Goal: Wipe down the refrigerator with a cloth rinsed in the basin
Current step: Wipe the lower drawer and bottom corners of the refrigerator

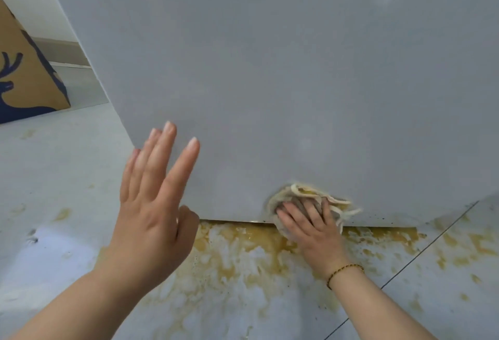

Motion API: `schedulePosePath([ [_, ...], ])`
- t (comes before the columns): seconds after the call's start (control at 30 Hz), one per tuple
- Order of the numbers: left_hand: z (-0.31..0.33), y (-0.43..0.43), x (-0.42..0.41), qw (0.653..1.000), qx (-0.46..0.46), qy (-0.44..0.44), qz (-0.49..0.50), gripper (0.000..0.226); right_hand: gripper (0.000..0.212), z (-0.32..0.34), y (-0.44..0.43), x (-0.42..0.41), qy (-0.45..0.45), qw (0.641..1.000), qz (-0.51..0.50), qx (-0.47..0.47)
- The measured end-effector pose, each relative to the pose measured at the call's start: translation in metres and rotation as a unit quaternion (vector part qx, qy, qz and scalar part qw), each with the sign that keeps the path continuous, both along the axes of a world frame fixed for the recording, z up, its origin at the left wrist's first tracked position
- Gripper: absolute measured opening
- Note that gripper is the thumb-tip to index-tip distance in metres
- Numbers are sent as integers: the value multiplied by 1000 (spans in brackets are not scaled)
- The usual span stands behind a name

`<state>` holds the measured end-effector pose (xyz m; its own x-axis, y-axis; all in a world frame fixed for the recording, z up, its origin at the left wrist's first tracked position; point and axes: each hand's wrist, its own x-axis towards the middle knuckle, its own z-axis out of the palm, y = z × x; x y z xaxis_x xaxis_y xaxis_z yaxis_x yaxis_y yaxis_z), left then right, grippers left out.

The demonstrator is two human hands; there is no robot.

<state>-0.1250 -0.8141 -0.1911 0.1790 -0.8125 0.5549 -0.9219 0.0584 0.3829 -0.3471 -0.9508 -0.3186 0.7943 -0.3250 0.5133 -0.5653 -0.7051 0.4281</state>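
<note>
The refrigerator's pale grey side panel (270,69) fills most of the head view and reaches down to the floor. My right hand (310,226) presses a crumpled beige cloth (307,194) flat against the panel's bottom edge, fingers spread and straight over it. A beaded bracelet sits on that wrist. My left hand (154,199) is held up near the panel's lower left corner, palm toward it, fingers straight and holding nothing. Whether it touches the panel is unclear. No basin is in view.
Yellow-brown stains (243,258) spread over the light tiled floor (54,177) below the refrigerator. A brown cardboard box with a dark blue deer print (24,75) stands at the left by the white wall.
</note>
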Motion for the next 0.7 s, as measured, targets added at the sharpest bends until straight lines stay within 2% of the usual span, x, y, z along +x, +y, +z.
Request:
schedulePosePath([
  [0.1,-9,-12,-26,998,46,-35,-30,70,57,6,10,26,-201,976,-51,66],
  [0.17,-16,-15,-38,995,76,-46,-36,71,64,4,29,51,-320,928,-109,156],
  [0.2,-19,-17,-40,994,87,-52,-36,71,66,8,38,62,-405,874,-143,226],
  [0.23,-21,-18,-40,993,95,-56,-32,72,68,17,45,72,-498,789,-173,316],
  [0.27,-22,-19,-38,993,101,-58,-28,72,70,28,49,80,-575,688,-198,396],
  [0.3,-22,-19,-35,992,107,-57,-27,72,70,36,49,84,-630,600,-212,445],
  [0.33,-22,-19,-32,992,111,-56,-28,72,68,43,47,87,-665,540,-226,463],
  [0.43,-22,-19,-27,989,117,-80,-30,70,67,55,31,81,-743,399,-252,474],
  [0.5,-22,-19,-27,989,117,-91,-26,68,64,54,16,68,-779,317,-263,473],
  [0.53,-22,-19,-28,989,114,-90,-24,68,63,51,7,56,-797,289,-261,462],
  [0.6,-22,-19,-29,989,117,-85,-25,68,61,41,-15,22,-826,247,-257,436],
  [0.67,-22,-19,-29,989,122,-82,-27,68,58,35,-33,-18,-822,204,-264,461],
  [0.7,-22,-19,-30,988,127,-84,-27,68,56,36,-40,-37,-812,197,-268,479],
])
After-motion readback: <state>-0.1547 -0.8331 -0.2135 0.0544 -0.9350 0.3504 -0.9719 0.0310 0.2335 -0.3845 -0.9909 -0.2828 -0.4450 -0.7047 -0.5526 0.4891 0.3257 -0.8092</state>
